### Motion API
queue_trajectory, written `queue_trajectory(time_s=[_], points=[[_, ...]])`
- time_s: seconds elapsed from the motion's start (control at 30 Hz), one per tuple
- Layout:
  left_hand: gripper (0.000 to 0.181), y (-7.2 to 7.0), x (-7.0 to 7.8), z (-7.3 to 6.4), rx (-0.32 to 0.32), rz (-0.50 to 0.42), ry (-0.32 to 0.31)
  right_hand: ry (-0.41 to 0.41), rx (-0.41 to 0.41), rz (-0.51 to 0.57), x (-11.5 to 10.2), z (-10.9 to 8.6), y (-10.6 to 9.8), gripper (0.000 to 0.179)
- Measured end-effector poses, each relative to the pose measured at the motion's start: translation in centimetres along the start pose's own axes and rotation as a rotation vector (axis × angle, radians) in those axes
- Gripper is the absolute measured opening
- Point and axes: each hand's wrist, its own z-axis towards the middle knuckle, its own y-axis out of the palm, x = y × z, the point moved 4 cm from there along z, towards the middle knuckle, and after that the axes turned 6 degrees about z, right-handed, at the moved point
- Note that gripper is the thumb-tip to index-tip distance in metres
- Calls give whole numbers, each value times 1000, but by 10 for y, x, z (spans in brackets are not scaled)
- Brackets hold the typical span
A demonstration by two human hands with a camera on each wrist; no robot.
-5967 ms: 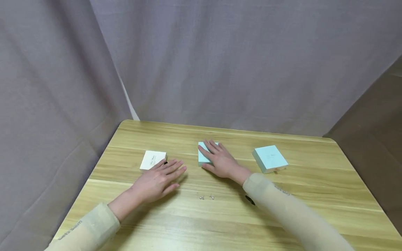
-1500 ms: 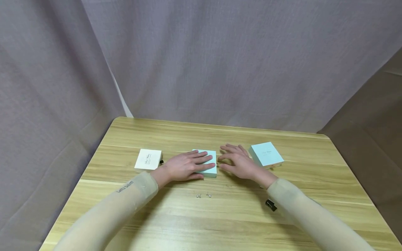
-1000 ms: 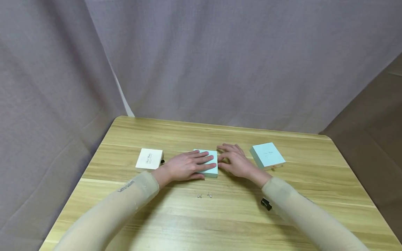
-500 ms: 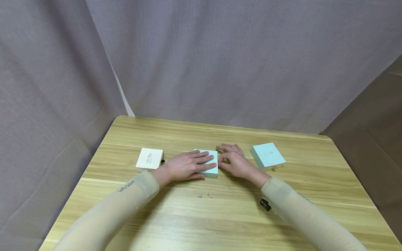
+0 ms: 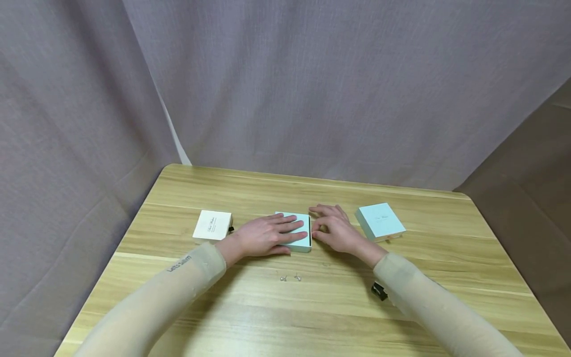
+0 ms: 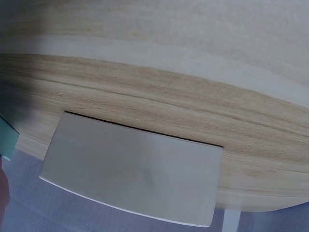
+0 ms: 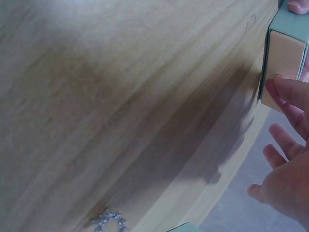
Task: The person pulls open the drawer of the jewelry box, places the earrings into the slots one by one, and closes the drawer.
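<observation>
The middle box, turquoise, lies on the table between two other boxes, well apart from both. The left hand rests palm down on its top, fingers spread wide and pointing right. At the box's right side a dark slot shows along the top edge, where the drawer stands slightly out; the right wrist view shows its peach-coloured front. The right hand has thumb and forefinger brought together at that front, pinching it; the fingertips hide the exact grip. Its other fingers stand clear of the box.

Just nearer than the middle box, two small earrings lie side by side on the wood. To the left is the white box, with dark lettering on top and a black tab on its right side; its plain wall fills much of the left wrist view. To the right, beyond the right hand, sits the right box, turquoise and set at an angle, its lettering faint. A sparkling ring-shaped piece shows at the edge of the right wrist view. Both arms wear pale sleeves. Behind the far edge of the table hangs a grey-mauve curtain.
</observation>
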Motion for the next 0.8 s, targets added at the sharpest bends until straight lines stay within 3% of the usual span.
queue_trajectory(time_s=[0.8], points=[[58,2,-1,-4,19,-24,-3,11,1,-4,5,-5,-4,16]])
